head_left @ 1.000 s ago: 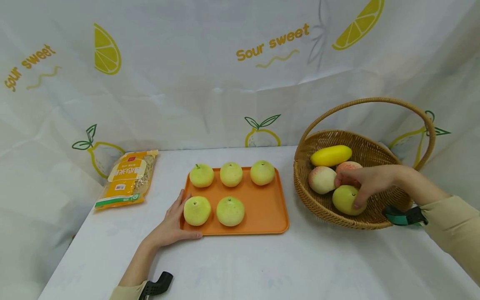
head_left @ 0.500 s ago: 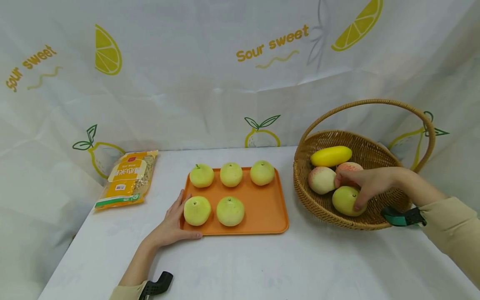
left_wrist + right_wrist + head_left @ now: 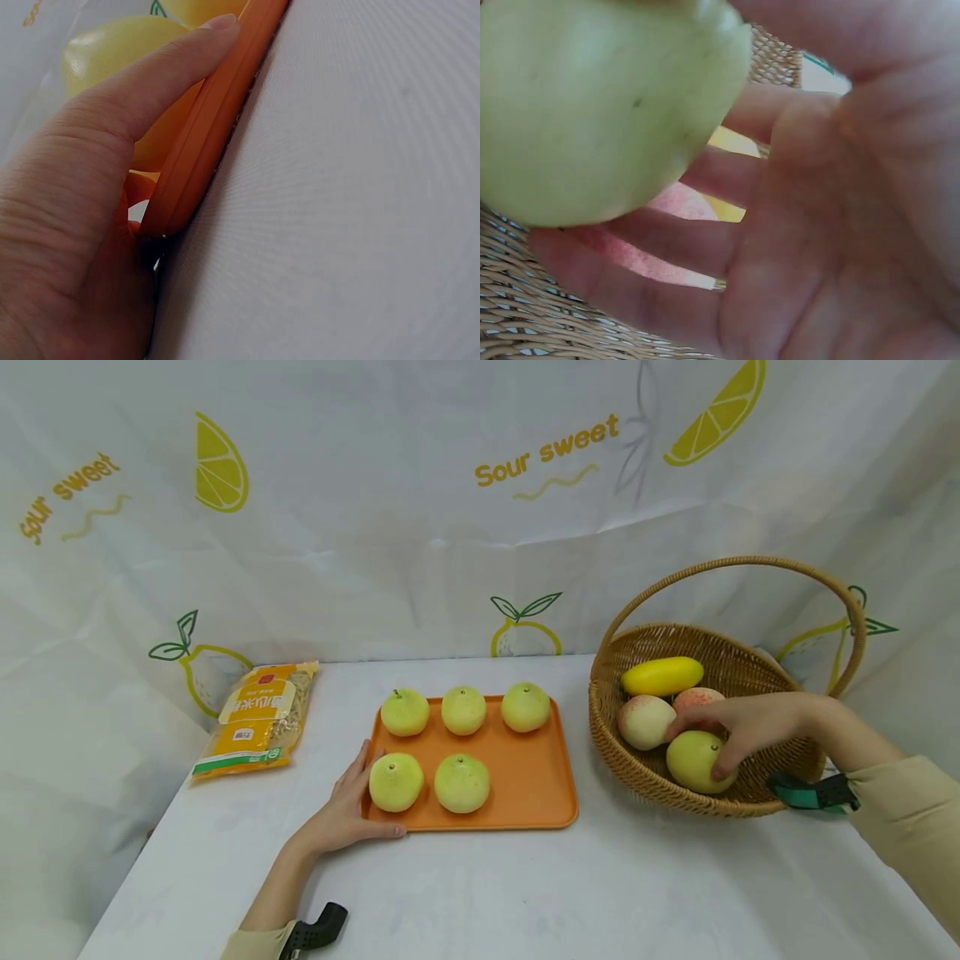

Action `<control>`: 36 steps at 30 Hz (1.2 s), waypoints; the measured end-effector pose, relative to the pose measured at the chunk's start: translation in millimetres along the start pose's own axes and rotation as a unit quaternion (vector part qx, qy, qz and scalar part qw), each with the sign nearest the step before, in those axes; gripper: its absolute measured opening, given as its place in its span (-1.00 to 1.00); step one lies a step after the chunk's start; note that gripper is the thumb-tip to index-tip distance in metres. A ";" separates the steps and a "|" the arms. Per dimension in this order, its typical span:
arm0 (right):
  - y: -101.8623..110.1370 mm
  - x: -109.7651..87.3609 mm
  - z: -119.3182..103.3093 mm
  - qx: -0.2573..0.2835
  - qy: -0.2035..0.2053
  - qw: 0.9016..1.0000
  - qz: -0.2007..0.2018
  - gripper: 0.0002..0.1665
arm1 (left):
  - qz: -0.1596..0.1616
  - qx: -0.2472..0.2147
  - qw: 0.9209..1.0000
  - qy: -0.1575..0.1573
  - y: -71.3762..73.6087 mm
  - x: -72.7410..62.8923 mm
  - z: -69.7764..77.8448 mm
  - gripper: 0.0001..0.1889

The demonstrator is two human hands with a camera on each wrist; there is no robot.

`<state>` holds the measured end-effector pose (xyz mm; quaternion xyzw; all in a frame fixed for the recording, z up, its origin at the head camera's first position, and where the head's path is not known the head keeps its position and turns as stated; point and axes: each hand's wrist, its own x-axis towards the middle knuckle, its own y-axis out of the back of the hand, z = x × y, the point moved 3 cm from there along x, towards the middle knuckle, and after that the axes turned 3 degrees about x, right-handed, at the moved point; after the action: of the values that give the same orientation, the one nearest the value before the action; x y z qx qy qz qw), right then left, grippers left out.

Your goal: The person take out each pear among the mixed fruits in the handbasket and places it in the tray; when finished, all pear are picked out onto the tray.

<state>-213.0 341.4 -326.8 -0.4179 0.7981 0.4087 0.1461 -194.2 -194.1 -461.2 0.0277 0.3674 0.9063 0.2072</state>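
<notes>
My left hand (image 3: 341,814) rests at the near left corner of an orange tray (image 3: 525,785). Its straight thumb lies along the front rim, as the left wrist view shows, and the other fingers reach up the left side. Several round yellow-green fruits (image 3: 461,783) sit on the tray in two rows. Inside a wicker basket (image 3: 622,781), my right hand (image 3: 765,727) grips one more pale green round fruit (image 3: 600,112), thumb on the near side. The right wrist view shows the fingers curled around it; its underside is hidden in the head view.
Beside the held fruit lie two peaches (image 3: 645,722) and a long yellow fruit (image 3: 662,676). The basket's tall handle (image 3: 738,561) arches over them. At the back left lies a yellow bag of grain (image 3: 255,718). A printed cloth (image 3: 375,568) hangs behind the table.
The right hand keeps its grip around the pale green fruit in the basket, hardly moving. The left hand and the tray stay in place; the view has shifted slightly.
</notes>
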 end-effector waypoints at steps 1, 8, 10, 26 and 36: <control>0.4 -0.7 -1.0 0.001 0.004 1.000 0.000 -0.24 | 0.000 0.000 1.000 0.000 -0.1 0.0 -0.2 0.31; 1.1 -6.6 -16.5 0.002 0.074 0.997 0.023 -0.32 | -0.001 -0.001 1.000 0.002 -0.5 -0.6 -1.0 0.31; 0.8 -8.5 -20.5 0.017 0.077 0.996 0.035 -0.32 | -0.002 -0.001 1.000 0.003 -0.6 -0.6 -1.2 0.31; -11.2 -9.2 -48.8 0.143 0.077 0.979 0.120 -0.29 | 0.000 0.009 1.000 0.003 -0.8 -1.1 -0.3 0.30; -29.5 -4.8 -62.9 0.270 0.093 0.941 0.181 -0.26 | -0.001 0.006 1.000 0.009 -0.7 -1.1 -1.8 0.29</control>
<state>-180.1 286.0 -300.5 -0.2475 0.9507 0.1564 0.1023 -193.3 -195.3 -462.9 0.0199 0.3747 0.9040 0.2048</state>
